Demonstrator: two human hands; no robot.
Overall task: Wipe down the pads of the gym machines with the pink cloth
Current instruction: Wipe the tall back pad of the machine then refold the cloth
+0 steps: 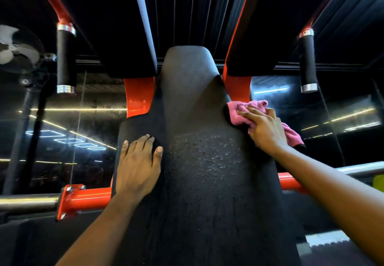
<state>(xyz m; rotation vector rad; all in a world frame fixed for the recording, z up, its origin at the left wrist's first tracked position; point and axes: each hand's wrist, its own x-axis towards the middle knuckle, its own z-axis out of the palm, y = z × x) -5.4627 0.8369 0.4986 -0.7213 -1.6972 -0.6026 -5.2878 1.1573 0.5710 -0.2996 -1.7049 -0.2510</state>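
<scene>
1 pad (207,182) | L hand (138,166) flat on it | R hand (266,129) flat, pressing pink cloth (239,114)

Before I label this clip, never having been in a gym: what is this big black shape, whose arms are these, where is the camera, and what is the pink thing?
There is one picture, from a camera worn on the person's head, looking down at their own arms. The black shape is a gym machine's pad, on an orange-red frame, with black handles at either side. The left hand rests flat on the pad's left part, holding nothing. The right hand presses a pink cloth against the pad's right edge. Pale specks dot the pad's middle.
</scene>
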